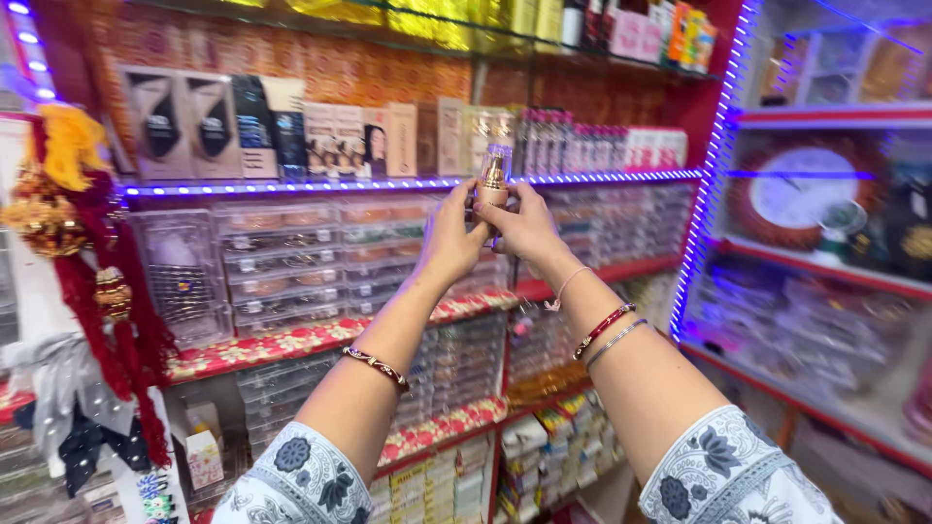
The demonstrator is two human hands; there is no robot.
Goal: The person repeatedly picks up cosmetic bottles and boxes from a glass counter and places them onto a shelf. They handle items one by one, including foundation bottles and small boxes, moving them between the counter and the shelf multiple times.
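Patterned sleeves (301,480) frame two raised arms as both hands lift a small bottle (494,175) level with the blue-lit front edge of an upper shelf (320,184) stacked with boxes. Left hand (452,238) is closed around the bottle's base; right hand (524,225) pinches its lower body from the other side. Clear with a gold collar, it looks light, rigid, smooth and probably breakable, best gripped low around the body. Bangles (604,330) circle the right wrist.

small bottle (496,170) | clear cap, gold collar, pinkish body | upright | raised before the lit shelf
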